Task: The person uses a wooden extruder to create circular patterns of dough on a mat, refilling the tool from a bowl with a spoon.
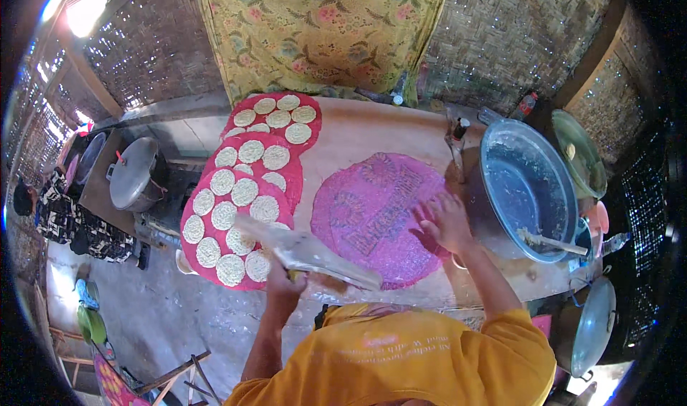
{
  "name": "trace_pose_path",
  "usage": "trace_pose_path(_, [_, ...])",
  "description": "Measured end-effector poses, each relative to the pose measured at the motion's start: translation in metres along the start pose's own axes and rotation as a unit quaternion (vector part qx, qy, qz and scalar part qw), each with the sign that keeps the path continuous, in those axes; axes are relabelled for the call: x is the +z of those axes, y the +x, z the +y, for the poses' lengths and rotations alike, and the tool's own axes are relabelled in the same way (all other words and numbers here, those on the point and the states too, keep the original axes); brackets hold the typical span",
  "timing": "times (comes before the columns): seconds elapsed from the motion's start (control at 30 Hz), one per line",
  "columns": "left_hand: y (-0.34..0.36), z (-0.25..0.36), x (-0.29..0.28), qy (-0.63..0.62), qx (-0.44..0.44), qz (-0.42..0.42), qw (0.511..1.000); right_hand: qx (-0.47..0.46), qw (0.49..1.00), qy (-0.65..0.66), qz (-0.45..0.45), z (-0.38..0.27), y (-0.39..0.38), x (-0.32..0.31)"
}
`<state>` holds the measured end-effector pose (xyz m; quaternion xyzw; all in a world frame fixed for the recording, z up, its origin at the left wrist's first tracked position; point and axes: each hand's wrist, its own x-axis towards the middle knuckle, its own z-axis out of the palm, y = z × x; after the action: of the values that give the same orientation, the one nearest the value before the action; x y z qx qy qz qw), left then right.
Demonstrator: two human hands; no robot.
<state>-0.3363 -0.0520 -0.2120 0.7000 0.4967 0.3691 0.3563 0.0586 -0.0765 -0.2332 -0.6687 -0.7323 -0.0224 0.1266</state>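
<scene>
My left hand (285, 283) is closed on the near edge of a pale, flat, whitish thing (308, 254), held tilted above the table. Motion smears it, so its exact kind is unclear. With fingers spread, my right hand (445, 221) rests at the right side of a round pink-purple sheet (379, 213) with a dark printed pattern. Left of that sheet, overlapping red sheets (295, 168) carry rows of pale round flat cakes (223, 182). The whitish thing hides part of the nearest red sheet and the purple sheet's near-left edge.
A large blue basin (526, 184) with pale residue and a stirring stick (554, 243) stands right, by a green basin (581, 155). A bottle (458, 130) stands behind my right hand. Far left are a lidded pot (136, 173) and another person (79, 216). A large metal pan (594, 327) sits lower right.
</scene>
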Motion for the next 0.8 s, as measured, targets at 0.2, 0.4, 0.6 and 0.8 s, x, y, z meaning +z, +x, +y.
trace_pose_path(0.2, [-0.009, -0.072, -0.028, -0.049, -0.034, 0.145, 0.988, 0.123, 0.97, -0.076, -0.197, -0.001, -0.104, -0.013])
trace_pose_path(0.4, [0.012, -0.049, -0.017, -0.028, 0.027, 0.162, 0.986, 0.189, 0.976, 0.018, -0.106, -0.045, -0.063, -0.071])
trace_pose_path(0.6, [0.025, -0.043, -0.017, -0.054, 0.019, 0.17, 0.984, -0.149, 0.968, 0.192, 0.054, -0.1, 0.029, -0.003])
trace_pose_path(0.8, [-0.011, -0.051, -0.042, 0.02, -0.044, 0.238, 0.97, -0.169, 0.974, 0.093, -0.115, -0.122, 0.067, 0.066])
